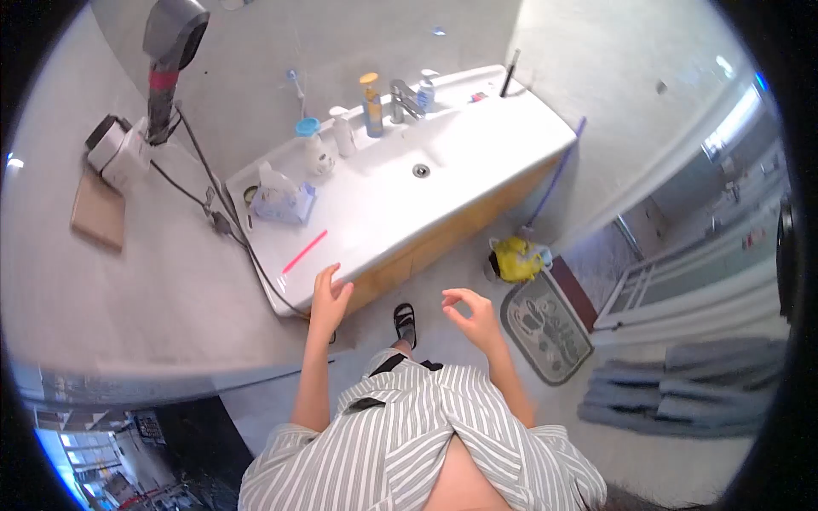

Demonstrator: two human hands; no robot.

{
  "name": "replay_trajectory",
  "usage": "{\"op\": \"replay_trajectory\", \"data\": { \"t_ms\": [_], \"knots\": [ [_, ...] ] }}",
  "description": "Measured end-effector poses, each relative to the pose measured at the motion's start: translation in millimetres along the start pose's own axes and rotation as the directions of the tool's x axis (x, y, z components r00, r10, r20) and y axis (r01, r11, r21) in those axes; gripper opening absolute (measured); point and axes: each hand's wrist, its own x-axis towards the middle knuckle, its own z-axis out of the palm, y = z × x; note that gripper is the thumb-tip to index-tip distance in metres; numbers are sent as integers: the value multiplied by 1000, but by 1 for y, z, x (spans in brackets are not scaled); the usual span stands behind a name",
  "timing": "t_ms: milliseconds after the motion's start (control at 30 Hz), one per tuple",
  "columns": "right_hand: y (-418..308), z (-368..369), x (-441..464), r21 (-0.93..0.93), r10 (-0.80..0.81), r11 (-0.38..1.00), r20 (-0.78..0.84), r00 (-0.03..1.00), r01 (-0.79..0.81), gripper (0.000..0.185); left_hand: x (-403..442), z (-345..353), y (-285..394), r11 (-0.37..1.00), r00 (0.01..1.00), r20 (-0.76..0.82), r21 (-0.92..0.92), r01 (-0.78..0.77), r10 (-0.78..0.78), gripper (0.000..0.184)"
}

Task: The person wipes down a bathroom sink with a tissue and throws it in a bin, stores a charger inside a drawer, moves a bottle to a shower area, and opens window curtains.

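My left hand [328, 300] hovers by the front left edge of the white washbasin counter [362, 200], fingers and thumb apart, holding nothing. Closest to it is a slim pink stick [305, 252], perhaps a toothbrush, lying on the counter. Over the floor in front of the basin, my right hand [474, 317] is also empty, its fingers curved and spread from the thumb. A pack of tissues [285, 203] sits on the counter beyond the pink stick. Behind the drain [421, 170] stands a chrome tap [404, 102].
Bottles line the back rim: a blue-capped one [317, 153], a white pump [342, 132], a yellow-topped one [371, 106]. A hair dryer [166, 68] hangs left, its cord [243, 238] crossing the counter's left end. A yellow bag [516, 260] and mat [545, 328] are on the floor.
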Motion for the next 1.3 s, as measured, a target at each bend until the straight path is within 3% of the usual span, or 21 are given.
{"op": "replay_trajectory", "data": {
  "t_ms": [67,133,267,333,467,533,633,667,733,767,833,967,1033,1067,1133,1167,1233,1300],
  "knots": [
    [15,-6,55,-107,-48,993,38,998,52,25,67,3,-40,993,993,-62,-64,101,-105,52],
    [23,-16,98,-45,35,998,18,999,-34,27,124,-4,-88,967,968,-246,253,17,48,57],
    [44,-50,173,24,103,994,7,995,-103,26,189,-19,-131,964,855,-508,159,213,-105,60],
    [62,-67,210,12,117,993,-5,993,-117,25,210,-21,-147,862,818,-554,328,387,-157,63],
    [95,-84,296,-56,84,995,18,996,-83,25,222,2,-148,852,751,-618,242,465,-234,66],
    [103,-77,337,-35,88,996,77,993,-85,24,231,8,-146,882,759,-625,237,409,-184,64],
    [104,-63,401,-4,6,1000,337,941,-4,26,256,23,-139,887,688,-689,144,440,-229,60],
    [102,-58,421,6,13,1000,337,941,-16,26,268,24,-139,881,690,-687,156,447,-228,60],
    [101,-48,449,36,-97,995,553,827,93,28,279,23,-160,912,668,-717,113,394,-200,58],
    [102,-41,461,35,-84,996,557,826,77,28,282,23,-170,919,660,-726,99,381,-195,58],
    [106,-23,480,44,-226,967,617,754,253,38,292,20,-182,906,639,-762,189,379,-108,59],
    [132,40,497,14,-248,955,590,768,298,55,310,17,-182,856,622,-780,278,435,-62,60],
    [150,75,510,12,-261,960,402,878,280,70,317,18,-179,881,646,-762,274,385,-45,61],
    [152,87,517,9,-259,960,403,878,279,70,320,18,-186,882,647,-761,272,386,-49,61],
    [153,109,529,23,-228,973,203,952,228,75,324,17,-197,909,666,-744,238,341,-55,59],
    [153,117,535,21,-227,974,209,951,227,75,319,19,-195,909,663,-746,234,346,-60,59],
    [160,131,541,2,-163,987,70,984,163,77,317,37,-153,866,566,-823,305,396,31,56],
    [163,135,535,-21,-181,983,56,982,182,78,310,56,-136,841,572,-820,310,443,1,54]
  ]
}}
